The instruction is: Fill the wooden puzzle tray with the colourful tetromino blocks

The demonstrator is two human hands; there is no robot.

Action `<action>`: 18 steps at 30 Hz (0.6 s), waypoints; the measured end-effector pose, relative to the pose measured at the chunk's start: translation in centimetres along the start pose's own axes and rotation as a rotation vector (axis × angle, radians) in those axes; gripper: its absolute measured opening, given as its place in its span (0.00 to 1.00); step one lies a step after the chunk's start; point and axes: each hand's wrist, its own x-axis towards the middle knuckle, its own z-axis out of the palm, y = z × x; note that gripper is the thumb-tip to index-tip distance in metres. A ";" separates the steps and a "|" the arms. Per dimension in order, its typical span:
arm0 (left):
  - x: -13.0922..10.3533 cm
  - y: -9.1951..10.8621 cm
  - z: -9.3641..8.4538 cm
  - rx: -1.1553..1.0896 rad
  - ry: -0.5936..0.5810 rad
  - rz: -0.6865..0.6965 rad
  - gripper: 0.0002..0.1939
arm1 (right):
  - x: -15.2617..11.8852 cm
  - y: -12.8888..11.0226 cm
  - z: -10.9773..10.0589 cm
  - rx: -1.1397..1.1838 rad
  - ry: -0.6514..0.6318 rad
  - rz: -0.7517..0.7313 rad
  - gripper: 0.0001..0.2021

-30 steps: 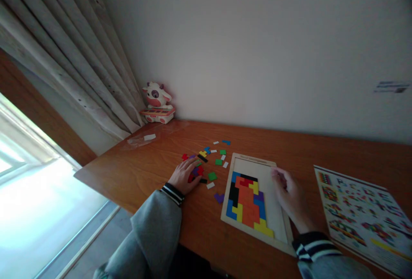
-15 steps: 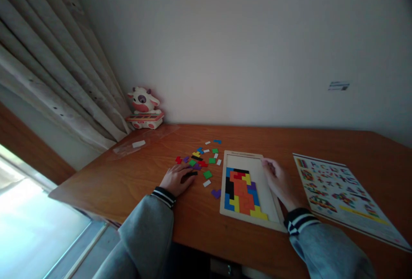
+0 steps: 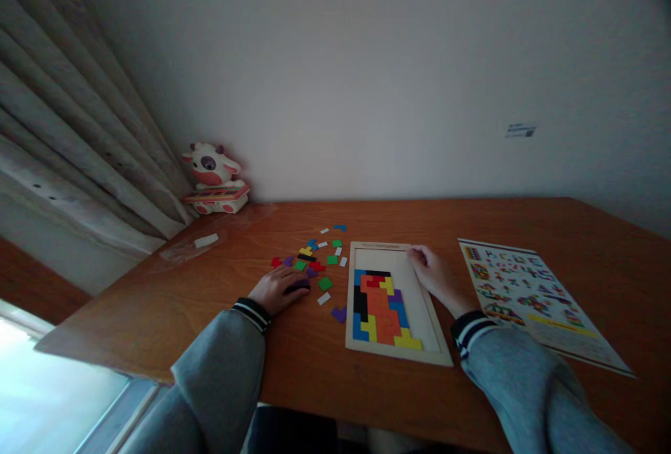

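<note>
On the table's left side rests my left hand (image 3: pixel 275 290), thumb and fingers closed around a dark, seemingly black puzzle piece (image 3: pixel 298 286) that is partly covered. Just beyond it lie loose flat pieces, among them a green piece (image 3: pixel 325 283), a purple piece (image 3: pixel 339 314) and a red piece (image 3: pixel 316 267). My right hand (image 3: pixel 430 271) has its fingers curled over the upper right edge of a wooden puzzle tray (image 3: pixel 361 349); its fingertips are partly hidden. Interlocked blue, black, orange, red, yellow and purple pieces fill the tray's left and lower part, with bare board above and to the right.
A printed pattern sheet (image 3: pixel 529 293) lies right of the tray. At the back left stands a cow toy with a keyboard (image 3: pixel 217 181), near the curtain (image 3: pixel 105 133). Clear plastic with a white label (image 3: pixel 206 240) lies by the table's left edge. A wall (image 3: pixel 367 91) rises behind.
The whole view has shifted, so the table's things appear further left. Both hands stay at nearly the same places, the left by the loose pieces and the right at the tray's edge.
</note>
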 end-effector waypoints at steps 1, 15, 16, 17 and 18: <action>0.1 -0.1 0.0 -0.008 0.005 0.008 0.15 | 0.2 0.1 0.1 0.004 0.000 0.002 0.18; 2.2 1.6 -0.6 -0.077 0.043 0.021 0.15 | -0.1 0.2 -0.3 0.191 0.021 0.038 0.24; 2.9 1.8 -0.6 -0.084 0.040 0.014 0.16 | -0.2 0.1 -0.3 0.192 0.019 0.039 0.24; 3.6 2.1 -0.5 -0.093 0.029 0.017 0.16 | -0.2 0.0 -0.3 0.191 0.017 0.038 0.24; 4.3 2.3 -0.4 -0.103 0.014 0.034 0.14 | -0.3 0.0 -0.4 0.190 0.015 0.038 0.24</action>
